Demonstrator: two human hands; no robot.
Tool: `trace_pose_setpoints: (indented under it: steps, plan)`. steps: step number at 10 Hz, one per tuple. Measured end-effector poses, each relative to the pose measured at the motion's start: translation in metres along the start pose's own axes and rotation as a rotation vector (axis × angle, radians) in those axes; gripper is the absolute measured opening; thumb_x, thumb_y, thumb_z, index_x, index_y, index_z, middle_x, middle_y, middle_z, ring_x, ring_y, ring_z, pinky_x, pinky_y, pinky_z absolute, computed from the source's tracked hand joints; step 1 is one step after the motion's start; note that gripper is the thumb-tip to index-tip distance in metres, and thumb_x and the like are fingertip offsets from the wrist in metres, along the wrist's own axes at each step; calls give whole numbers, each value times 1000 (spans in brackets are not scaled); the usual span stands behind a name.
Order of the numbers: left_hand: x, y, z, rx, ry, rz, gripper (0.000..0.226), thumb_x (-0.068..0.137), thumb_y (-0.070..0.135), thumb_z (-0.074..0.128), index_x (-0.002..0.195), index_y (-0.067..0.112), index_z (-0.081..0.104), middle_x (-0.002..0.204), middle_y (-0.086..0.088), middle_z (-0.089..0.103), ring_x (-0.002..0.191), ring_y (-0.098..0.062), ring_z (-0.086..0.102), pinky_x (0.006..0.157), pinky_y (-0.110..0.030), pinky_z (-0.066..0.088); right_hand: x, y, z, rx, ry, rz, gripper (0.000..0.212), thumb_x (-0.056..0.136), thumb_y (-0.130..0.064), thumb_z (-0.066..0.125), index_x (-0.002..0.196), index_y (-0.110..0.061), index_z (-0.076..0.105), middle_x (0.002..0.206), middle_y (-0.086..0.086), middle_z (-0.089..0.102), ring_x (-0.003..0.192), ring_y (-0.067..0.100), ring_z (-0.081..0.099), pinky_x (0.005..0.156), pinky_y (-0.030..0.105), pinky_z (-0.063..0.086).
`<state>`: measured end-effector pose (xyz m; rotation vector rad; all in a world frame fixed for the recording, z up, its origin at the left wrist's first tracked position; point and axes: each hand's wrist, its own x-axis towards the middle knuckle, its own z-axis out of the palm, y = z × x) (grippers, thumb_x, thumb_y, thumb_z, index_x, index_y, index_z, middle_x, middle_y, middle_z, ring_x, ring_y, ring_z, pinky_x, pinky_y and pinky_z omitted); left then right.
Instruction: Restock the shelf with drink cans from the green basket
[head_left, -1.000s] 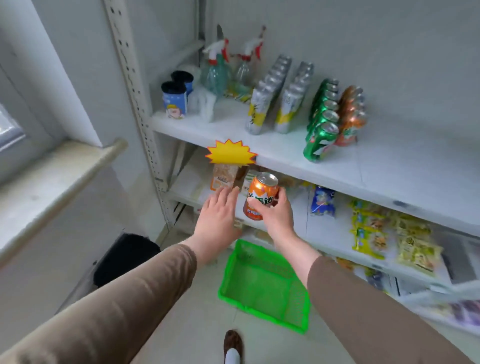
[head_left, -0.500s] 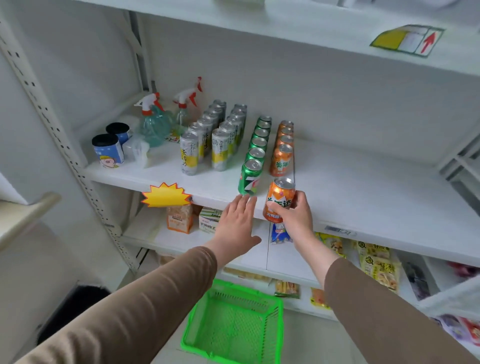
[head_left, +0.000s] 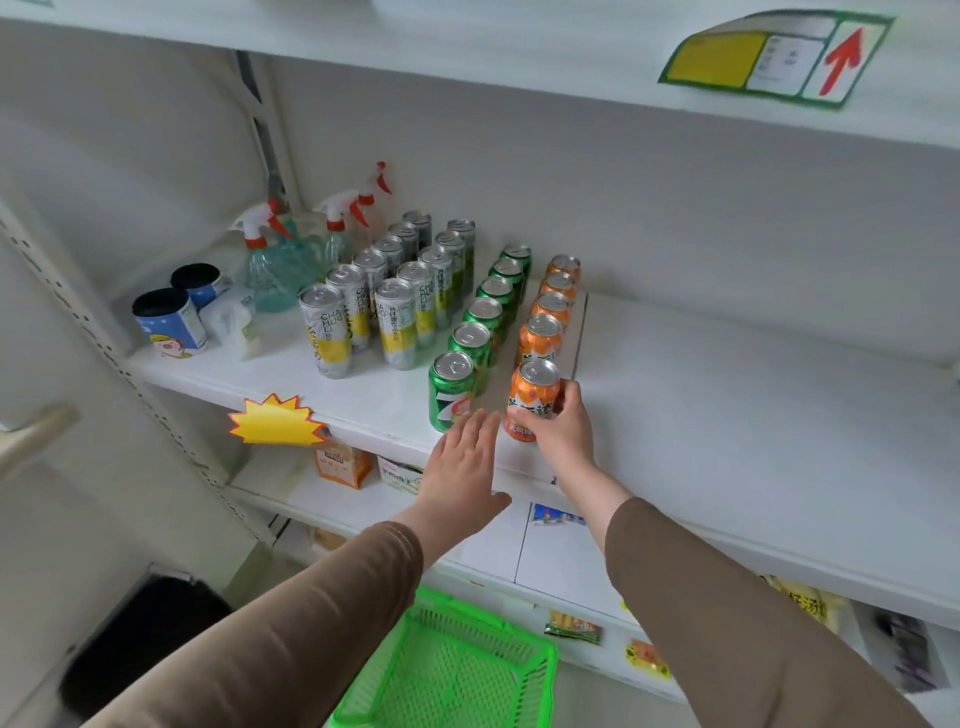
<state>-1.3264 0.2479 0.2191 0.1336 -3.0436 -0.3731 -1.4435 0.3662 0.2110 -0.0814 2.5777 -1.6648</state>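
My right hand (head_left: 563, 434) grips an orange drink can (head_left: 532, 397) that stands upright at the front of the row of orange cans (head_left: 550, 306) on the white shelf (head_left: 727, 415). Left of it runs a row of green cans (head_left: 485, 317), whose front can (head_left: 451, 387) sits just beyond my left hand (head_left: 465, 467). That hand is open and flat, fingers spread, holding nothing. Two rows of tall silver-and-yellow cans (head_left: 384, 296) stand further left. The green basket (head_left: 457, 670) lies on the floor below and looks empty.
Spray bottles (head_left: 291, 254) and two blue cups (head_left: 171, 317) fill the shelf's left end. A yellow starburst tag (head_left: 275, 421) hangs off the shelf edge. Snack packets lie on the lower shelves. A black bin (head_left: 145, 634) stands at the lower left. Another shelf board runs overhead.
My right hand has carried the orange can up from in front of the lower shelf onto the drinks shelf, at the front of the orange row. My left hand rose alongside it.
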Motion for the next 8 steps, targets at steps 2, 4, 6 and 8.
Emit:
trace_pose_setpoints:
  steps: [2,4,6,8]
  plan:
    - [11,-2,7,-7,18,-38,104,83,48,68,156,17,0,164,-3,7,151,-25,6,121,-38,12,16,-1,14,-74,36,-78,82,70,-43,86,137,-25,42,132,-2,54,122,19,54,100,41,50]
    - [16,0,6,-2,43,-13,102,85,48,67,156,17,0,164,-4,8,151,-25,5,121,-36,10,26,-7,21,-72,68,-62,76,73,-41,85,133,-22,42,131,1,54,121,23,54,93,35,49]
    - [15,-2,3,-1,25,0,102,86,47,66,156,17,-1,164,-4,8,151,-25,5,121,-36,8,25,-9,22,-54,72,-44,74,76,-38,84,134,-22,41,134,1,55,123,24,56,99,43,52]
    - [9,-9,-2,-4,-20,49,101,86,47,64,156,17,-2,164,-4,6,151,-24,2,122,-37,7,11,-13,14,-69,79,-40,84,76,-40,84,142,-25,34,142,1,47,131,21,44,97,33,44]
